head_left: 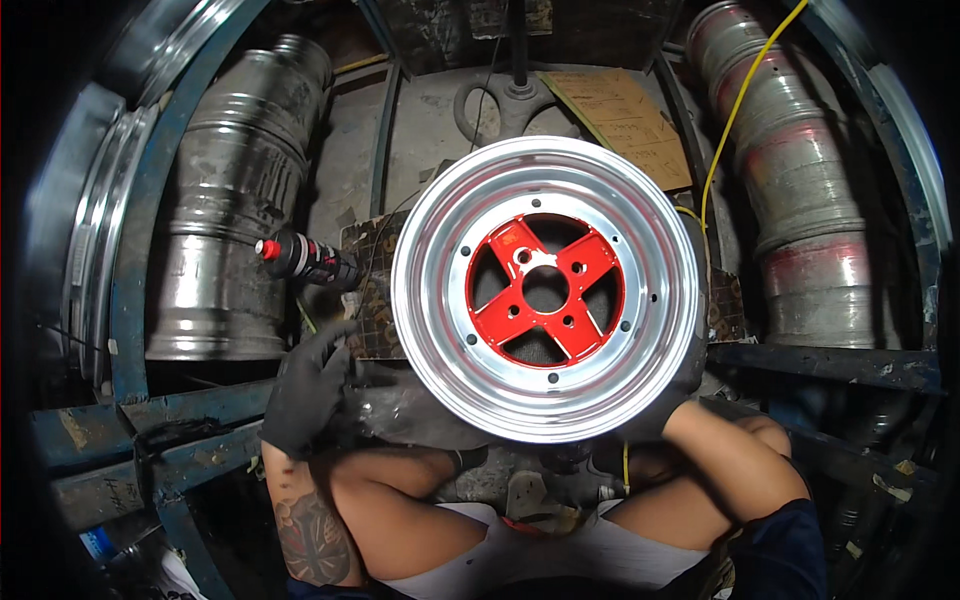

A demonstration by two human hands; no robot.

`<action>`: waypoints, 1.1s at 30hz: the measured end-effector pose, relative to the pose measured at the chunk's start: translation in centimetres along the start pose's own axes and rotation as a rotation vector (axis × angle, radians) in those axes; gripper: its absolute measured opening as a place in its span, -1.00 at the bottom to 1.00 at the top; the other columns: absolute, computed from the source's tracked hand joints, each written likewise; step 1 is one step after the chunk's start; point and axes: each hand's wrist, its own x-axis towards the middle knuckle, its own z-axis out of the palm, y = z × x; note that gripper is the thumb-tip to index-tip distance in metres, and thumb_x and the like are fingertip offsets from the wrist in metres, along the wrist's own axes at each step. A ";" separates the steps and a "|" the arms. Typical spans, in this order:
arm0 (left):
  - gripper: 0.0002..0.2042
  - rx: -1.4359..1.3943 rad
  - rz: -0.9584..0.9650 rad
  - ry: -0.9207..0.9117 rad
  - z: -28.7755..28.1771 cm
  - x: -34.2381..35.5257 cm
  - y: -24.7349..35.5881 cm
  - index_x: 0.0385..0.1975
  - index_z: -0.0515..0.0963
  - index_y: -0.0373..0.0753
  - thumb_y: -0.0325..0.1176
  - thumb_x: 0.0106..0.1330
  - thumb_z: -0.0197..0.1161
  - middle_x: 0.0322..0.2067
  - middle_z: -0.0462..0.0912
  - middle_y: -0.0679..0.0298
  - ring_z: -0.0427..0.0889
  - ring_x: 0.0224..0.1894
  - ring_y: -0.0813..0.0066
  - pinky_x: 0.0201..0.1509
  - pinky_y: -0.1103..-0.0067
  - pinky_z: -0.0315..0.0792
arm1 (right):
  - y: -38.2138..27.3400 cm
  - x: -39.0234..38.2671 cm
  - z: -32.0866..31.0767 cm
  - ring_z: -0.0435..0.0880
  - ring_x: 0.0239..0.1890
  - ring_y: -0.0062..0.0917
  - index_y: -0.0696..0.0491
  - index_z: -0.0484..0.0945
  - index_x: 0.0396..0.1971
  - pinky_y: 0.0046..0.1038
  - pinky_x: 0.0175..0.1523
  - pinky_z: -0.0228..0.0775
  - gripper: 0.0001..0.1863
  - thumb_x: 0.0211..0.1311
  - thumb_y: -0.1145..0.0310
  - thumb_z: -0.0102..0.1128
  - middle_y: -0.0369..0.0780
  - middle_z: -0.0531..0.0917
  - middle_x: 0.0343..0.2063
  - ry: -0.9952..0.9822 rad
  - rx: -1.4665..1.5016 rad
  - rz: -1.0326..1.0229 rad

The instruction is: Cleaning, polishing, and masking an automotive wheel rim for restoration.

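Note:
A polished silver wheel rim with a glossy red four-spoke centre fills the middle, its face turned up toward me. My right hand, in a dark glove, holds the rim at its lower right edge; its fingers are hidden behind the metal. To the left of the rim is my left hand, also gloved, holding nothing, with its fingers stretched out and apart. Just beyond those fingers a dark bottle with a red cap lies or leans toward the left.
Stacked bare metal wheel barrels stand in a blue frame on the left. More barrels, marked with red, are on the right. A yellow cable hangs down there. Behind the rim are a cardboard sheet and a grey metal stand.

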 end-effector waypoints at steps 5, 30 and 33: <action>-0.47 0.274 0.035 -0.066 2.0 2.1 -1.2 0.35 0.34 -0.24 -0.23 0.39 0.10 -0.06 0.65 -0.21 0.57 0.10 -0.21 0.26 0.18 0.37 | 8.6 -2.0 -13.6 0.70 -0.10 -0.37 0.13 0.64 0.03 -0.36 0.10 0.51 -0.66 0.35 0.30 0.12 -0.08 0.73 -0.13 0.643 0.549 0.296; -0.65 -0.747 0.479 0.029 7.9 6.4 12.8 0.18 0.51 -0.33 -0.32 0.52 -0.01 -0.49 0.53 0.42 0.36 -0.62 0.75 -0.56 0.70 0.27 | -4.5 -11.4 -12.6 0.51 -0.53 -0.74 0.21 0.65 -0.40 -0.58 -0.35 0.39 -0.57 0.44 0.09 0.17 -0.33 0.58 -0.65 0.156 0.468 0.545; -0.60 -0.389 0.374 -0.192 7.6 3.2 11.7 0.20 0.51 -0.19 -0.12 0.56 -0.05 -0.27 0.63 0.35 0.49 -0.51 0.69 -0.44 0.70 0.41 | -6.5 -9.7 -13.9 0.58 -0.50 -0.71 0.19 0.67 -0.39 -0.56 -0.32 0.44 -0.68 0.38 0.21 0.24 -0.26 0.67 -0.57 0.423 0.314 0.434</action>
